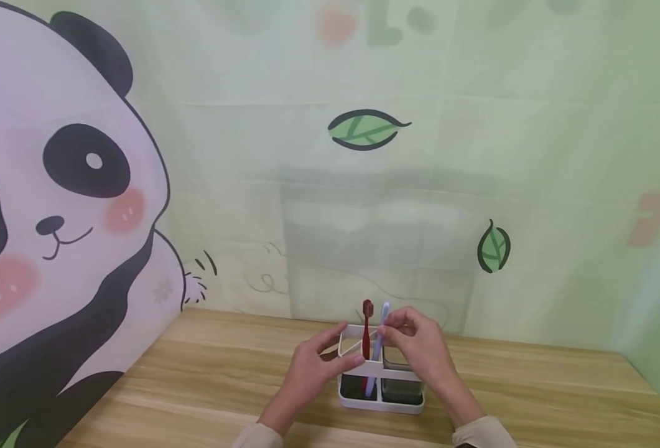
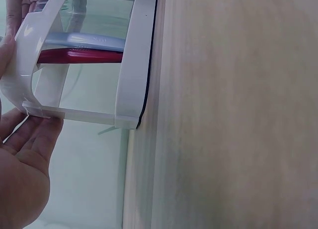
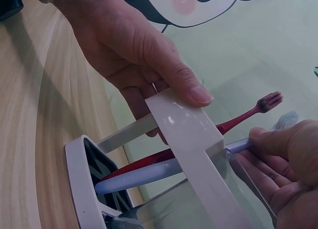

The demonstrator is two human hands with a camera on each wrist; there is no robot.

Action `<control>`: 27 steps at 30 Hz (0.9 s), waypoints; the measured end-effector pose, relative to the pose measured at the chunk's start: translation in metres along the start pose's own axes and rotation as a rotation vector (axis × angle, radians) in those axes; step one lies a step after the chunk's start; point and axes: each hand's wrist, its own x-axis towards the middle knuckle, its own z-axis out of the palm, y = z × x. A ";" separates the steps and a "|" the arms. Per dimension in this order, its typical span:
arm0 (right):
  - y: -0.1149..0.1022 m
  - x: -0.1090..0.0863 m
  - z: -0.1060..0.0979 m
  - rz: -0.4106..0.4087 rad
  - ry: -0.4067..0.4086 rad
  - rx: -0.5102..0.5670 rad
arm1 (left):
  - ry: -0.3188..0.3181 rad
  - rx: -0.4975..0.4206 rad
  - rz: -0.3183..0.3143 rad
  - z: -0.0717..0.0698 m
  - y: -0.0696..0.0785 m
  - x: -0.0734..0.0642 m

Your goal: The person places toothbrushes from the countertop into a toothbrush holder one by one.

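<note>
A white toothbrush holder (image 1: 382,406) with an open frame and a dark base stands upright on the table. My left hand (image 1: 309,371) grips its upper frame at the left, thumb on the front and fingers behind, as the right wrist view shows. Inside leans a dark red toothbrush (image 1: 366,339), bristles up. Beside it, in the same compartment, is a light blue toothbrush (image 3: 141,174), its lower end down at the base. My right hand (image 1: 423,350) pinches this blue one just below its head. A clear cup (image 3: 171,206) sits in the compartment to the right.
The wood-grain table (image 1: 206,386) extends to both sides of the holder. Behind it hangs a pale green cloth backdrop (image 1: 240,205) with a printed panda (image 1: 83,249) at the left and printed leaves.
</note>
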 end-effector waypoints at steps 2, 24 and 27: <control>0.000 0.000 0.000 -0.001 0.004 0.004 | 0.000 0.001 0.002 0.000 0.000 0.000; -0.001 0.000 -0.005 -0.006 -0.017 -0.130 | -0.001 -0.011 -0.001 0.000 -0.002 -0.001; -0.001 0.000 -0.008 -0.010 -0.025 -0.137 | -0.002 0.001 -0.003 0.000 -0.002 -0.001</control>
